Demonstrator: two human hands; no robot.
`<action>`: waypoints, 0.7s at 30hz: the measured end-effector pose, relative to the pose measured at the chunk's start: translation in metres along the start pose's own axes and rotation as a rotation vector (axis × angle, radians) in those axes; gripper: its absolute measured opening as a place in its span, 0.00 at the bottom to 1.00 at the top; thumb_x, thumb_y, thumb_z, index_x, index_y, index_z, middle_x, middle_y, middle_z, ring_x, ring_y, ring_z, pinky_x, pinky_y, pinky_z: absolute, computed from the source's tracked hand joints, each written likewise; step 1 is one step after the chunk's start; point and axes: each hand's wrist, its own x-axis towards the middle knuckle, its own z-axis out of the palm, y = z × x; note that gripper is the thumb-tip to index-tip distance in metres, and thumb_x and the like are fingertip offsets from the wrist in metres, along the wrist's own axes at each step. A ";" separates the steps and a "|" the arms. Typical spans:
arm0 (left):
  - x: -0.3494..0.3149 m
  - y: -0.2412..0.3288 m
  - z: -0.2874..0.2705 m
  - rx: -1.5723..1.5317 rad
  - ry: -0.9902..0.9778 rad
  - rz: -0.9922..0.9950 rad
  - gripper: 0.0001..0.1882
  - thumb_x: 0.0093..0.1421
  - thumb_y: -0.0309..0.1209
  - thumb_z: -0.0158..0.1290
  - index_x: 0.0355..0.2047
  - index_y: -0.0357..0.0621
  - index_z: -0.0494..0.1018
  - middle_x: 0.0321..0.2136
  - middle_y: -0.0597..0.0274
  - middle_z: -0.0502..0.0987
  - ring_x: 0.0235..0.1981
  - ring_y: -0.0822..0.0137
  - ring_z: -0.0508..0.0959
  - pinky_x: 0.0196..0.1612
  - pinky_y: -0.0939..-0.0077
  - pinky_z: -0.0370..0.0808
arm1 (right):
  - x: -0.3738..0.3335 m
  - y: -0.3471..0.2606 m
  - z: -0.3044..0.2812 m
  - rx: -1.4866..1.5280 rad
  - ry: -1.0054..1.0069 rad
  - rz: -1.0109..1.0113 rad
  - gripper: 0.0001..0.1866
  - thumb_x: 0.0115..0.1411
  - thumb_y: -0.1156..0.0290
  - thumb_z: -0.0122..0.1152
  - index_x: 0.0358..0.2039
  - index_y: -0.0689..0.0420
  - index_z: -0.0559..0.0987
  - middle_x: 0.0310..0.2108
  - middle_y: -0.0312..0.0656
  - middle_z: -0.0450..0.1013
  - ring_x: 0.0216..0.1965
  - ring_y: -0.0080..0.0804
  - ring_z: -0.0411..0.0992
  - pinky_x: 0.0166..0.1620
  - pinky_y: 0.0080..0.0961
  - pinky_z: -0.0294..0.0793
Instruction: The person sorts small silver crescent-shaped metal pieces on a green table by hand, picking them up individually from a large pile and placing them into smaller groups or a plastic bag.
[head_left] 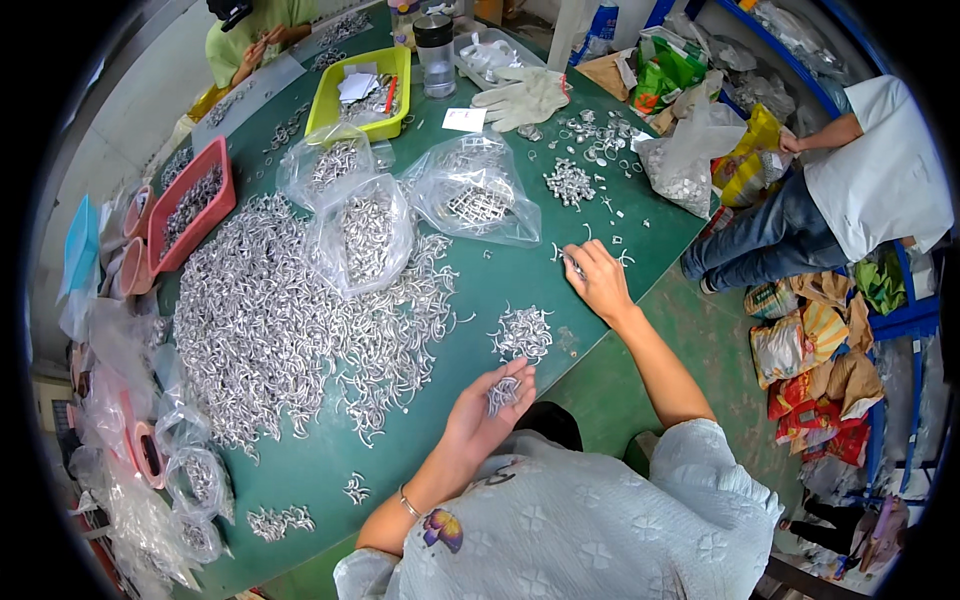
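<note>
My left hand [487, 410] is turned palm up near the table's front edge, its fingers cupped round several small curved silver metal pieces [503, 396]. Just beyond it lies a small heap of the same curved pieces [522, 333]. Farther right, my right hand [600, 282] rests palm down at the table's edge. Its fingers are bent together over curved metal pieces [573, 265], mostly hidden under them. A few loose curved pieces lie around those fingertips. To the left spreads a large pile of curved metal pieces [262, 330].
Clear bags of metal parts [475, 195] stand mid-table on the green top [440, 440]. Behind are a yellow-green basket [385, 125], a lidded bottle [436, 60] and a glove [520, 97]. A red tray [215, 165] stands left. One person [860, 170] stands right, another [255, 45] far left.
</note>
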 end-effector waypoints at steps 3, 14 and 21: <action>0.011 0.004 0.009 0.053 -0.026 0.016 0.15 0.62 0.26 0.47 0.47 0.28 0.68 0.42 0.50 0.74 0.42 0.62 0.76 0.49 0.68 0.74 | 0.000 0.004 0.000 0.139 0.103 0.143 0.08 0.53 0.75 0.60 0.35 0.62 0.76 0.26 0.42 0.70 0.26 0.37 0.70 0.31 0.30 0.71; 0.104 0.003 0.067 0.042 0.004 0.316 0.20 0.66 0.31 0.39 0.55 0.33 0.61 0.52 0.50 0.69 0.53 0.59 0.70 0.57 0.63 0.66 | 0.045 -0.034 -0.017 1.852 0.377 0.960 0.10 0.61 0.69 0.53 0.41 0.61 0.71 0.23 0.38 0.66 0.21 0.25 0.64 0.18 0.20 0.63; 0.082 0.017 0.080 -0.018 0.063 0.643 0.17 0.66 0.34 0.39 0.43 0.33 0.71 0.40 0.57 0.74 0.42 0.68 0.75 0.48 0.71 0.72 | 0.056 -0.146 0.002 1.746 0.343 0.866 0.10 0.65 0.69 0.48 0.43 0.61 0.70 0.24 0.39 0.67 0.24 0.25 0.66 0.22 0.19 0.67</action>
